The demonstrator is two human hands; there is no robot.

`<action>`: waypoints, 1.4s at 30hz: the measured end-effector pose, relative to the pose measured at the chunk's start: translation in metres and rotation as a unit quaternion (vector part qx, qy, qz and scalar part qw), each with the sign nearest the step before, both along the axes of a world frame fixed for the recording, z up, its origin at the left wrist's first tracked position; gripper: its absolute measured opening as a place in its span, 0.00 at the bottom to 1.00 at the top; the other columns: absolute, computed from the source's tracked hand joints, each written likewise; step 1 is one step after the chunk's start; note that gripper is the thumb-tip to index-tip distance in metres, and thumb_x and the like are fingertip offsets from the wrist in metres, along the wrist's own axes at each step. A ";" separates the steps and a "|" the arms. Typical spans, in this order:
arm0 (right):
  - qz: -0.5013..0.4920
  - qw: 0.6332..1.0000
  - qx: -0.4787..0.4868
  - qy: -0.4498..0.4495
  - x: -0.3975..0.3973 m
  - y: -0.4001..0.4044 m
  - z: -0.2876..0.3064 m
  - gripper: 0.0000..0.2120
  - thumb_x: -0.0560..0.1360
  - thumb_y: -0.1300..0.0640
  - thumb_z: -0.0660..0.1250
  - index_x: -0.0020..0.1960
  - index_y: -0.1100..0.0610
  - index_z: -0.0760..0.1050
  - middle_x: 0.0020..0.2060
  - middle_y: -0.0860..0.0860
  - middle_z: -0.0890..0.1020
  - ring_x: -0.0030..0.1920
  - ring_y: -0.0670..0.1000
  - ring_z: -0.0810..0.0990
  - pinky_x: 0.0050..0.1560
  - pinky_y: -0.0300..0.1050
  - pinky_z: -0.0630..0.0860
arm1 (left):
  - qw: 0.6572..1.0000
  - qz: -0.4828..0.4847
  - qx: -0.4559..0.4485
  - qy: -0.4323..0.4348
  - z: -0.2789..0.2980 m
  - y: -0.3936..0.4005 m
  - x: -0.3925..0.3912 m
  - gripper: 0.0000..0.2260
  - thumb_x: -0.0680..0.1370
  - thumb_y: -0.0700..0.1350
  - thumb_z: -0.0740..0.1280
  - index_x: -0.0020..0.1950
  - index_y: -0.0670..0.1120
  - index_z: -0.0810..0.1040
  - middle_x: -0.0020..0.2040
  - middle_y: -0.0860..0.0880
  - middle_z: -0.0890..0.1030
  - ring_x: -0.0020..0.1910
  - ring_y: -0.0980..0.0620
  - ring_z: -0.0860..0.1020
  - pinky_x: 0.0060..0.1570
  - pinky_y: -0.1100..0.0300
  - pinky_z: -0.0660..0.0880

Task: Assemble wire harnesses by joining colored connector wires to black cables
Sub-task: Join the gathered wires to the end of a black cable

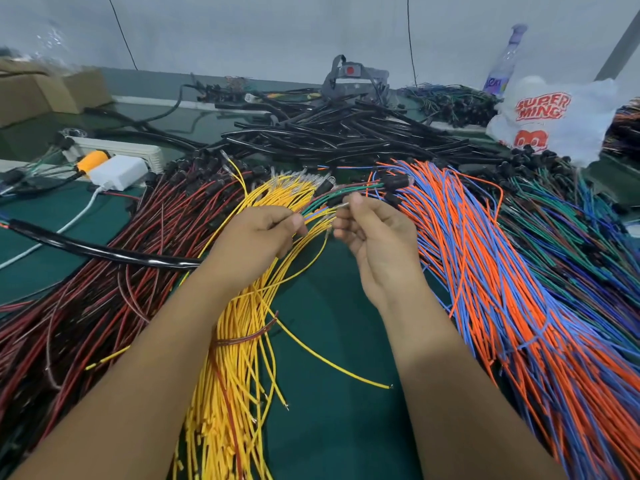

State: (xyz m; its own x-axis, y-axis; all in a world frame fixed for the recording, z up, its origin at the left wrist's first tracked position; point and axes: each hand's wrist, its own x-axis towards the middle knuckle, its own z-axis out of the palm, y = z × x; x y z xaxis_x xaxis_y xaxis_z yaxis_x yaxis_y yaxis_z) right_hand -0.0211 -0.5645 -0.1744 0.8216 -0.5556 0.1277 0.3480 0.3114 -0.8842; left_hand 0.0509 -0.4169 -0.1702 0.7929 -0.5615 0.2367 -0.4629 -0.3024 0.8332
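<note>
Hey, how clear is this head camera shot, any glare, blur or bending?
Head view: even, soft light; glare streaks on the black cables; wide-angle bending at the edges, forearms stretched; the wire tips between left hand and right hand are slightly soft; the bottle at the back looks hazy.

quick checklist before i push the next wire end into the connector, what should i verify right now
1. Left hand grips the small wire bunch: ok.
2. Right hand pinches a wire end at its fingertips: ok.
3. Black connector close ahead of the right hand: ok.
4. Terminal lined up with its cavity: cannot tell, too small and blurred.
5. Yellow wire bundle within reach under the left forearm: ok.
6. Black cable pile is at the back of the table, reachable with a stretch: ok.
</note>
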 end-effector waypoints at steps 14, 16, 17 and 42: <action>-0.102 0.994 -0.035 0.003 -0.001 0.010 -0.001 0.09 0.80 0.64 0.63 0.40 0.61 0.72 0.29 0.53 0.78 0.27 0.47 0.80 0.30 0.37 0.77 | 0.995 -0.005 0.061 -0.073 -0.002 -0.005 -0.005 0.13 0.82 0.50 0.59 0.40 0.50 0.78 0.33 0.55 0.79 0.24 0.60 0.68 0.31 0.58 0.65; -0.114 0.993 -0.017 -0.001 0.000 0.011 -0.001 0.10 0.80 0.65 0.63 0.40 0.61 0.71 0.29 0.53 0.78 0.27 0.46 0.79 0.30 0.37 0.77 | 0.995 -0.002 0.058 -0.080 -0.001 -0.005 -0.006 0.11 0.81 0.50 0.60 0.42 0.50 0.78 0.37 0.54 0.81 0.30 0.59 0.71 0.34 0.54 0.69; -0.120 0.992 -0.021 0.002 0.001 0.011 -0.002 0.10 0.79 0.64 0.64 0.39 0.60 0.71 0.29 0.52 0.78 0.27 0.46 0.79 0.30 0.36 0.76 | 0.994 0.001 0.060 -0.089 -0.001 -0.006 -0.006 0.11 0.81 0.50 0.60 0.43 0.50 0.78 0.38 0.52 0.80 0.34 0.55 0.74 0.37 0.50 0.72; 0.134 0.977 0.147 -0.075 -0.005 0.005 0.006 0.14 0.67 0.50 0.68 0.51 0.53 0.74 0.45 0.53 0.80 0.48 0.51 0.81 0.55 0.46 0.74 | 0.959 0.008 0.145 -0.245 -0.010 -0.008 -0.009 0.03 0.79 0.53 0.61 0.51 0.57 0.70 0.30 0.56 0.71 0.29 0.57 0.68 0.28 0.59 0.61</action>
